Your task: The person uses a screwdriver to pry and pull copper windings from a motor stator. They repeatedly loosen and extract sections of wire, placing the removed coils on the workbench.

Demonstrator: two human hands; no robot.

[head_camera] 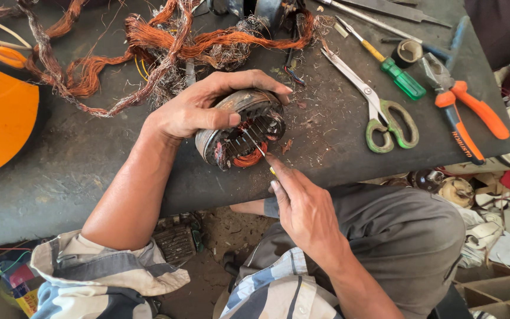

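The round grey metal motor part (244, 127) is clamped by the left hand (193, 109); the thin tool (259, 149), pinched by the right hand (302, 204), should be pushed slowly.

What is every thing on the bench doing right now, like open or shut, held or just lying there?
Left hand: gripping the motor stator.
Motor stator: on its side, copper coils partly in its slots.
Right hand: pinching a thin tool.
Thin tool: tip poked into the stator.
Scissors: lying slightly open.
Pliers: lying loose, handles spread.
Screwdriver: lying flat.
Copper wire: pulled out, tangled.
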